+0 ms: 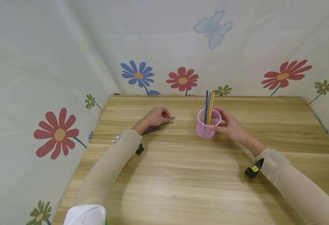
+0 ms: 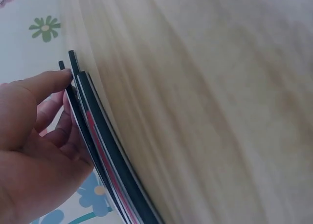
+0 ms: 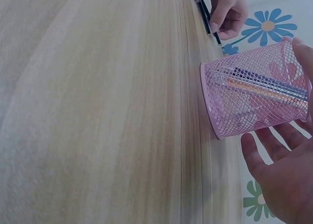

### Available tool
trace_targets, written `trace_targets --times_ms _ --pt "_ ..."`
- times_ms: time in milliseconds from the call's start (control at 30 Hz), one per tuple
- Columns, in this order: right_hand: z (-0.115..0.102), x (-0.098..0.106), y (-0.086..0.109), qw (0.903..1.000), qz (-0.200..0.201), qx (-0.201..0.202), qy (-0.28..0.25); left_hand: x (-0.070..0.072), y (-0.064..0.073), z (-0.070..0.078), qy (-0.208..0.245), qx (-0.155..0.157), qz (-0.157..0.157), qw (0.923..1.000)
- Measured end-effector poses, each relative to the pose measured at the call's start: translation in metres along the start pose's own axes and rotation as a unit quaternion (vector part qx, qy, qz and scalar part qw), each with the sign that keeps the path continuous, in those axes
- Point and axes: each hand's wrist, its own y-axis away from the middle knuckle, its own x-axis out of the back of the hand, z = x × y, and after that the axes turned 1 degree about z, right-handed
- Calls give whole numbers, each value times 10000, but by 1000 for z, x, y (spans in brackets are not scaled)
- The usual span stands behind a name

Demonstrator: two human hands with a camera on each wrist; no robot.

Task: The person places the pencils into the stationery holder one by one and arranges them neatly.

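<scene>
My left hand point(image 1: 156, 117) is at the back left of the table, its thumb and fingers pinching the end of a thin dark pencil point(image 1: 172, 117). Beside it lie several more dark pencils point(image 1: 153, 131), one with a red side point(image 2: 100, 148) in the left wrist view. Their silvery ends point(image 1: 115, 138) point left, and the hand covers part of them. With thumb and fingers around the rim, my right hand point(image 1: 232, 126) holds a pink mesh pen cup point(image 3: 230, 116), which stands upright on the table. Dark, blue and yellow pencils point(image 1: 211, 104) lean inside it.
The wooden table point(image 1: 164, 178) meets a white curtain point(image 1: 159, 34) with printed flowers at its back and left edges. Each wrist carries a small black camera, one at the left wrist point(image 1: 139, 149) and one at the right wrist point(image 1: 251, 172).
</scene>
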Motion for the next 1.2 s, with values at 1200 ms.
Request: trace_targets --times_ms 1200 --pt "-4 1 0 9999 -108 -62 85 73 40 166 2002 -2451 1344 9390"
